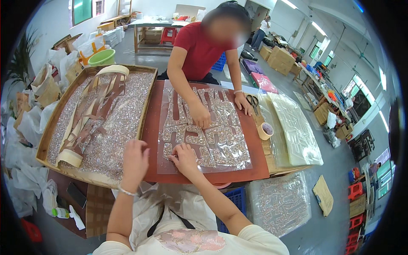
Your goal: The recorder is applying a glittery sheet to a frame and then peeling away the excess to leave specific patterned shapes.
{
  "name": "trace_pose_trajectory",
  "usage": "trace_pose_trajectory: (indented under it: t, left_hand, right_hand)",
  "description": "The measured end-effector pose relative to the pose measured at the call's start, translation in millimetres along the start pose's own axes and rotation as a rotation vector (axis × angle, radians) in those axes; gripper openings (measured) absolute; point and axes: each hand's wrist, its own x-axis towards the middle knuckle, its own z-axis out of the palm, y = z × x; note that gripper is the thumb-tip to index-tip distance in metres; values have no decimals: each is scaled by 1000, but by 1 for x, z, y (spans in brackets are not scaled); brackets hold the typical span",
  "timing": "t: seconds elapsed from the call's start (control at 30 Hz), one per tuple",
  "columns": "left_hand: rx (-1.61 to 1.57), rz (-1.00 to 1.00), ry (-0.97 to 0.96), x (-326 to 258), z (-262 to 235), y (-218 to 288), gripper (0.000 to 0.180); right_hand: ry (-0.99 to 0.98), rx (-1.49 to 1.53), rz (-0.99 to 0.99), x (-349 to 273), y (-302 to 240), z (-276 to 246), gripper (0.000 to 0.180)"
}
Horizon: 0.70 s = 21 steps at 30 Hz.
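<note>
On a reddish-brown board [257, 163] lies a clear plastic sheet [173, 166] carrying glittery cut-out shapes [231, 153] with gaps between them. My right hand [185, 160] rests on the sheet's near part, fingers spread and touching it. My left hand [136, 163] is raised between the board and a wooden tray [50, 124]; its fingers are loosely bent and apart, with nothing visible in them. Glittering granules [123, 136] cover the tray's bottom, with crumpled brown and cream strips [87, 112] on top. Across the board, another person's hand [199, 114] touches the shapes.
Scissors [252, 102], a tape roll [265, 131] and stacked clear sheets [295, 127] sit to the right. Below them is a bagged glittery sheet [282, 204]. A phone [76, 194] and small bottle [61, 213] lie lower left, and plastic bags [25, 163] crowd the left side.
</note>
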Motion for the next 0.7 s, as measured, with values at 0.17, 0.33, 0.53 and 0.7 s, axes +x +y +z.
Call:
trace_pose_trajectory:
  t: [0.17,0.33,0.53,0.7]
  left_hand:
    - [232,-204,-191,-12,-44,-86,28]
    - [218,-254,-414,-19,-54,-113,26]
    - [155,-230,-481,-12,-52,-121,10]
    - [154,-102,-410,-10,-58,-115,9]
  right_hand:
    - [86,125,-37,3,-7,1,16]
    - [78,322,31,5,-14,-38,14]
    - [319,458,206,13,-15,-109,17]
    - [625,471,205,2,10,-184,40]
